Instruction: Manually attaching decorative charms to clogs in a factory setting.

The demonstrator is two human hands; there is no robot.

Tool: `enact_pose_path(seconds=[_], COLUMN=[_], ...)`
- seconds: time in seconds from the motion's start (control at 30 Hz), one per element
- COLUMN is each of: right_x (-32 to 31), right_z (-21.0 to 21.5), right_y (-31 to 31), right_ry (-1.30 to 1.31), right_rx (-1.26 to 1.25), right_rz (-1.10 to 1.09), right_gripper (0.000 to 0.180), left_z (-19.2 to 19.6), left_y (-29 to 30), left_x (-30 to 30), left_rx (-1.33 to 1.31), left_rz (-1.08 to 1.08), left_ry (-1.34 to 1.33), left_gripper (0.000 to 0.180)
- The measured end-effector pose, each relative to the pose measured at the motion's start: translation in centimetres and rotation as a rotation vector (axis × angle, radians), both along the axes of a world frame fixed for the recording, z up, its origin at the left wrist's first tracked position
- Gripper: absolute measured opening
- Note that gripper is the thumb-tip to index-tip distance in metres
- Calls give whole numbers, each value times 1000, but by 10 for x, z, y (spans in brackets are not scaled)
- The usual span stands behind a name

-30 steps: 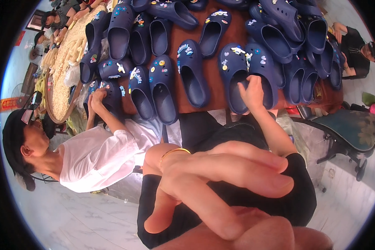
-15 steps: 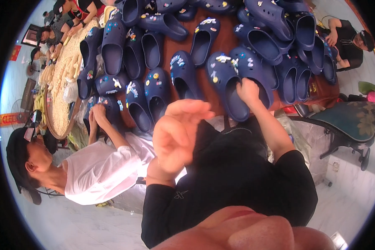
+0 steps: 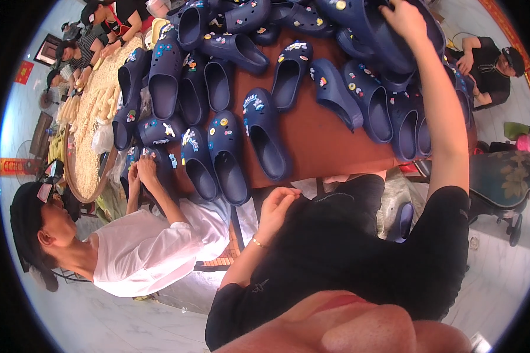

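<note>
Navy clog (image 3: 377, 29) under right hand (image 3: 403, 20), mid-pile.

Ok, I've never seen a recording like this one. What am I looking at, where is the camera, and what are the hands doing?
There is no machine here. A person in a black top wears a wide fisheye camera on the head, looking down at their own arms, so this single view bends straight edges near its rim.

The brown table is covered with dark blue clogs, many carrying small coloured charms.

The right hand reaches far across to a stacked clog and seems to have its grip on it. The left hand, with a thin bracelet at the wrist, hangs loosely curled and empty by the near table edge.

A co-worker in a white shirt sits to the left with both hands on another clog. Beyond is a round tray of pale pieces, with more people around.
</note>
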State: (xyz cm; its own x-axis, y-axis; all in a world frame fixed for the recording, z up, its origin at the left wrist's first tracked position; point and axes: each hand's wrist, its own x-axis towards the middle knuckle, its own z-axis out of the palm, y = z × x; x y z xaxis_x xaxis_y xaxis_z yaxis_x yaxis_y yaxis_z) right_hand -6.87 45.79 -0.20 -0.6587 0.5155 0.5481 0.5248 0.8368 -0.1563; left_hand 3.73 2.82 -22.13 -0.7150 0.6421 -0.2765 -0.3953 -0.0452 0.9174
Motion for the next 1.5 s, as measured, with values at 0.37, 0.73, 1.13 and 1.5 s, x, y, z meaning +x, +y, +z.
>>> enact_pose_path(seconds=[0.37,0.73,1.13,1.5], right_x=[1,205,285,260], right_z=[-93,-237,-341,-319], right_y=[56,-49,-70,-67], right_ry=[91,62,-359,-614], right_rx=[78,-333,-491,-502], right_rz=[24,198,13,-8], right_gripper=[36,23,43,44], left_z=[-38,-206,-222,-216], left_y=[-39,-197,-198,-190], left_x=[18,77,87,86], left_rx=[-268,-1163,-704,-874], left_rz=[-36,85,-156,-178], left_ry=[147,491,67,-162], left_gripper=[16,35,22,27])
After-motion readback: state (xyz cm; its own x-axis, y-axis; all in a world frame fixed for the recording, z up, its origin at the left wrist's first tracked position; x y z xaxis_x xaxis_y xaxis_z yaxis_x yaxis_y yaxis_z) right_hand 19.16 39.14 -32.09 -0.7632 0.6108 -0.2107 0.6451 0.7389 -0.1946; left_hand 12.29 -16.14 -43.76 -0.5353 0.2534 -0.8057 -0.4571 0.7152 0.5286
